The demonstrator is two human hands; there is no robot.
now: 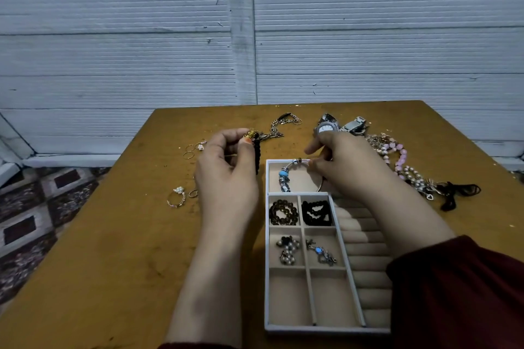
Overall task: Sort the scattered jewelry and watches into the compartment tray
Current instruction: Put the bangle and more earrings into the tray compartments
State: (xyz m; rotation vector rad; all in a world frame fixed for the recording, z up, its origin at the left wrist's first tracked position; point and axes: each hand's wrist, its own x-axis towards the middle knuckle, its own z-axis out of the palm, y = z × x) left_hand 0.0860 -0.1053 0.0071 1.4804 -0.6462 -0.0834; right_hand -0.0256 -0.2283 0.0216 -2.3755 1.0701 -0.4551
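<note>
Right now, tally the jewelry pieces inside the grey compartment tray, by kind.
Round beaded bracelets: 2 (dark brown beaded bracelet, black beaded bracelet)
Silver bangle with blue bead: 1, pinched by the right hand
Pearly bead cluster: 1
Blue-stone metal charm piece: 1
Total: 5
The left hand holds a black cord bracelet with gold bead, not counted.

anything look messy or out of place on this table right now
The pink and pearl strands right of the tray lie in a tangled heap, a black ribbon lying at its near end. The bangle in the tray's far compartment seems propped on the rim, not flat.
</note>
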